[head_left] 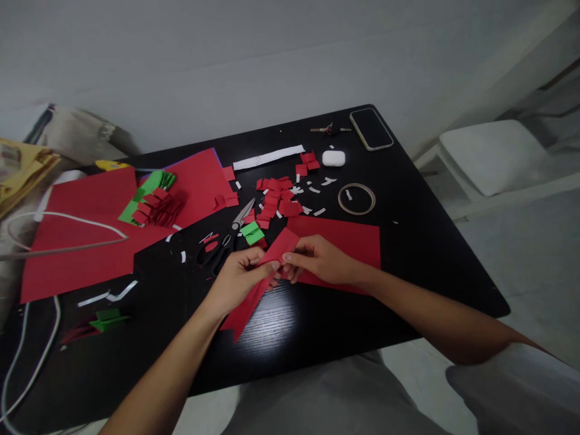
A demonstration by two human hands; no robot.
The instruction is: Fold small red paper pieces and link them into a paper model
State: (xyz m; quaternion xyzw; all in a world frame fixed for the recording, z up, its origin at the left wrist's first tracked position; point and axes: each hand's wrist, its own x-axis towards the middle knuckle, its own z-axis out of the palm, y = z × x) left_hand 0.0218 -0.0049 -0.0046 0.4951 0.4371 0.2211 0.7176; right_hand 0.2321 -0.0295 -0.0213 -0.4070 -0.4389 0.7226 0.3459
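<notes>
Both hands pinch one long strip of red paper [248,307], held aslant above the front middle of the black table. My left hand [242,275] grips its left side, thumb on top. With thumb and fingers closed, my right hand [319,260] holds the same strip near its upper end. Under my right hand lies a flat red sheet [347,238]. Black-handled scissors [231,235] rest just behind my left hand, beside a small folded green paper piece [252,233]. Some of the fingertips are hidden behind the strip.
Folded red pieces [274,196] and white scraps lie behind my hands. Large red sheets [86,223] cover the table's left, with a green and red folded bundle [158,202] on them. A tape roll [357,199], white earphone case [333,158], phone [371,128] and white cable [57,326] are about.
</notes>
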